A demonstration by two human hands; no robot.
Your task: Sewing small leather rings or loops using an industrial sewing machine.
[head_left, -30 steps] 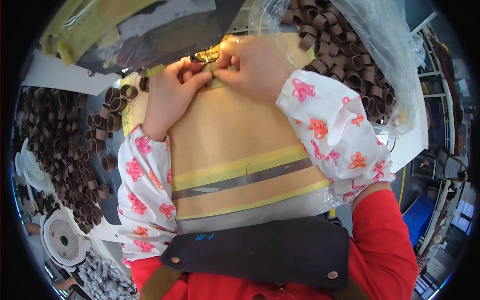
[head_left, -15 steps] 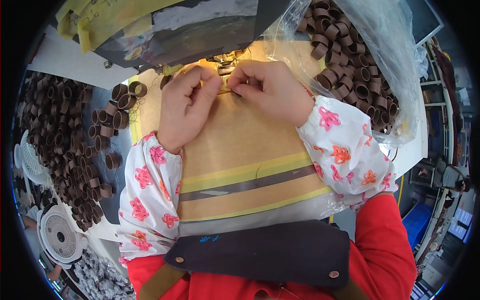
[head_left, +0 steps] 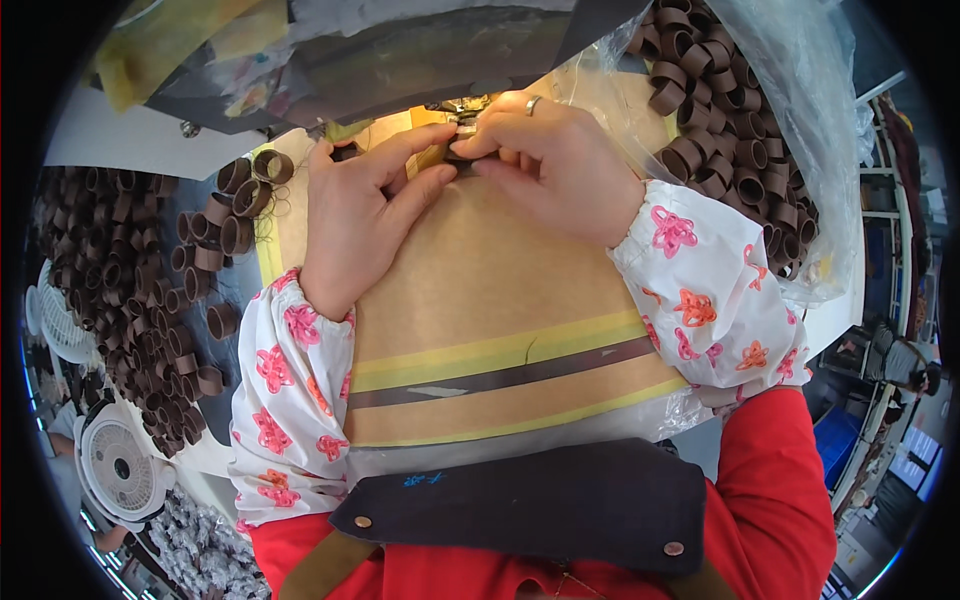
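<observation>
My left hand point(head_left: 362, 210) rests at the lit needle area of a sewing machine point(head_left: 458, 112), forefinger reaching to the presser foot, thumb bent toward it. My right hand point(head_left: 545, 165) faces it from the right, fingers curled and pinched at a small dark piece point(head_left: 462, 162) under the foot; what exactly it is, I cannot make out, as fingers partly cover it. What my left fingertips hold is also too small to tell. Both hands are over a tan board point(head_left: 490, 275) banded with yellow tape.
Brown loops lie piled at the left point(head_left: 120, 280) and on clear plastic point(head_left: 820, 120) at right point(head_left: 730, 120). The machine's dark housing point(head_left: 380, 60) overhangs the board. A white fan point(head_left: 118, 462), silvery bundles point(head_left: 205, 540), another person's arm point(head_left: 62, 430) and shelving point(head_left: 880, 220) are around the table.
Both hands have shifted right since a second ago. Since half a second ago my left forefinger has extended toward the foot, and my right fingers have risen slightly.
</observation>
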